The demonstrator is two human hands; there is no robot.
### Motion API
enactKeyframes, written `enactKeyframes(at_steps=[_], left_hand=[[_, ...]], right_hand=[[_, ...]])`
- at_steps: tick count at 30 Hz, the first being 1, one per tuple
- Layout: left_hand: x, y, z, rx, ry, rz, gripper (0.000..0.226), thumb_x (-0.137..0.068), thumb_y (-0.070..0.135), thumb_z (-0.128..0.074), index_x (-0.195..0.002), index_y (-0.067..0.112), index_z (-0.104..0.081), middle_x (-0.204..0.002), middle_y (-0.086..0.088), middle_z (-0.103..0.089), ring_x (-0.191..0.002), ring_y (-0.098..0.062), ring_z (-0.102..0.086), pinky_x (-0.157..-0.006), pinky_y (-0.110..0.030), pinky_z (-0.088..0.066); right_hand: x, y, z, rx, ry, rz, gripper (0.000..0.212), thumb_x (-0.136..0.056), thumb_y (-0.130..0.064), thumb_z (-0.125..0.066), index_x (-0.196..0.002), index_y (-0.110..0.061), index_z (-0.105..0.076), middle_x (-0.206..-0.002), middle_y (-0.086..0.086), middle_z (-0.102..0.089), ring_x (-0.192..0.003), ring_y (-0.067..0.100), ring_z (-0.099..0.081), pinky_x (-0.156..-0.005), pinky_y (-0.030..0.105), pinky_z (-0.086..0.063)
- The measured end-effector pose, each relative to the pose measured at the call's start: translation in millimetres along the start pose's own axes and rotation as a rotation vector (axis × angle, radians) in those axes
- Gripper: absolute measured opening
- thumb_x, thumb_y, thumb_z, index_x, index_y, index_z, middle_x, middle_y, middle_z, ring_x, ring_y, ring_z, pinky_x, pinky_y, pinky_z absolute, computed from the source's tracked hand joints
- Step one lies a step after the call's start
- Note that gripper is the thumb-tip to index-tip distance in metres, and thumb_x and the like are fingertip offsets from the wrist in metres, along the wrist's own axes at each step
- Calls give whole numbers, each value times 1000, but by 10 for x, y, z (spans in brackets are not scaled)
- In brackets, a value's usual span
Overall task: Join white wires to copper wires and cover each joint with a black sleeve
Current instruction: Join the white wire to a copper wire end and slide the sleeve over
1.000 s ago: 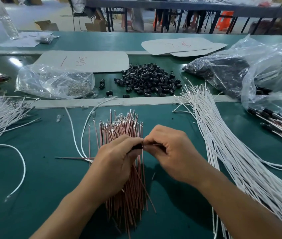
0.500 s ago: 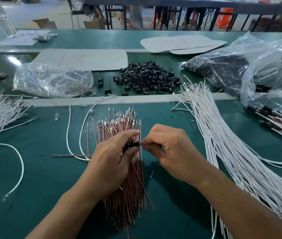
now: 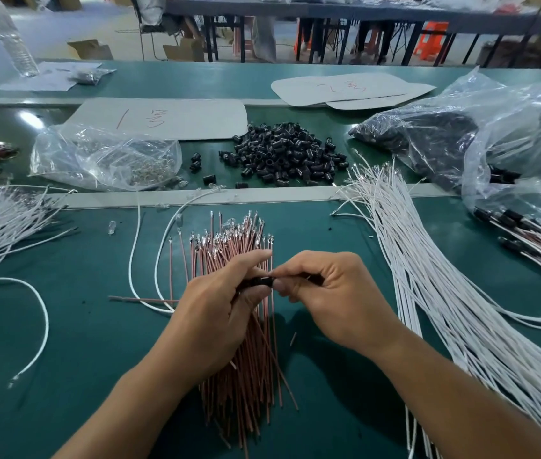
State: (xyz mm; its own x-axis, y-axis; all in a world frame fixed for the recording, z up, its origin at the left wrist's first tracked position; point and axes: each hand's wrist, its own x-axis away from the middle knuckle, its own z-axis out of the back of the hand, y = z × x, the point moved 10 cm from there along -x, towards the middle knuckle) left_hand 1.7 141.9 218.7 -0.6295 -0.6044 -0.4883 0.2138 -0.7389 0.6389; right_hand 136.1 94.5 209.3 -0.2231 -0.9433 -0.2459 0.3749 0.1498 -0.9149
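both grips pinched shut: left hand (image 3: 216, 313) on a black sleeve (image 3: 257, 281), right hand (image 3: 332, 293) on something dark and thin feeding into it, wire not resolvable. best kept axial, pushed straight, sleeve steadied until joint looks covered. sleeve between the two thumb tips, above the copper wires (image 3: 239, 342) heaped on the surface (image 3: 80, 342). white wires (image 3: 444, 293) well right.
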Motion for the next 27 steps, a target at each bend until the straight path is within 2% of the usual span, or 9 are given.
enactKeyframes(at_steps=[4, 7, 10, 12, 14, 16, 20, 23, 27], left_hand=[[14, 9, 34, 86, 27, 15, 31, -91, 21, -64, -120, 32, -59, -101, 21, -70, -86, -2, -69, -74, -25, -55], [9, -14, 92, 112, 42, 27, 23, -92, 22, -64, -113, 29, -64, -93, 15, -71, -75, -9, -69, -66, -33, -55], [-9, -44, 145, 57, 39, 37, 22, -94, 23, -60, -114, 25, -70, -90, 18, -69, -73, -9, -65, -62, -22, -50], [-16, -22, 127, 10, 31, 30, 19, -94, 20, -60, -109, 20, -71, -89, 22, -65, -76, 0, -61, -65, -9, -42], [-19, -6, 100, -26, 35, 26, 9, -94, 18, -63, -100, 18, -70, -81, 21, -61, -71, 1, -57, -63, -7, -38], [-15, -31, 101, -3, 50, 46, 4, -95, 15, -66, -93, 18, -68, -70, 16, -59, -61, -2, -54, -56, -9, -36], [4, -66, 162, 108, 102, 77, 3, -95, 19, -65, -93, 21, -67, -69, 5, -64, -52, -11, -54, -47, -19, -41], [10, 2, 121, 133, 88, 52, 4, -94, 22, -62, -93, 21, -66, -69, 4, -65, -53, -15, -56, -47, -30, -46], [18, 43, 51, 122, 59, 34, 5, -94, 23, -62, -93, 21, -66, -69, 5, -65, -53, -14, -56, -47, -31, -45]], right_hand=[[9, 57, 2, -54, 36, -59, 20, -86, -4, -78, -84, -24, -80, -70, -2, -74, -63, 9, -65, -65, 21, -55], [4, 27, 89, -54, 98, -41, 16, -86, -4, -77, -82, -19, -79, -68, -4, -73, -60, 5, -65, -61, 15, -50], [-34, 11, 250, 10, 171, -11, 14, -89, -4, -75, -85, -17, -77, -66, -8, -70, -57, 3, -62, -60, 10, -45], [-42, 24, 216, 11, 145, -12, 12, -90, -7, -75, -89, -19, -76, -69, -8, -71, -61, 5, -65, -62, 13, -48], [-20, 36, 86, -36, 81, -21, 15, -90, -11, -75, -98, -24, -74, -74, -6, -72, -64, 8, -69, -61, 17, -51], [8, 29, 1, -126, 51, -20, 25, -88, -14, -77, -107, -29, -69, -83, -3, -74, -70, 13, -72, -65, 21, -55], [-1, 3, 35, -227, 64, -13, 37, -84, -7, -80, -114, -25, -66, -95, 1, -76, -86, 18, -74, -80, 27, -59], [5, -2, 49, -200, 97, -29, 37, -85, -3, -79, -111, -26, -65, -91, -1, -77, -85, 14, -74, -80, 23, -57], [40, -74, 37, -10, 159, 28, 37, -82, -3, -81, -106, -29, -68, -86, -6, -76, -82, 5, -73, -78, 14, -54]])
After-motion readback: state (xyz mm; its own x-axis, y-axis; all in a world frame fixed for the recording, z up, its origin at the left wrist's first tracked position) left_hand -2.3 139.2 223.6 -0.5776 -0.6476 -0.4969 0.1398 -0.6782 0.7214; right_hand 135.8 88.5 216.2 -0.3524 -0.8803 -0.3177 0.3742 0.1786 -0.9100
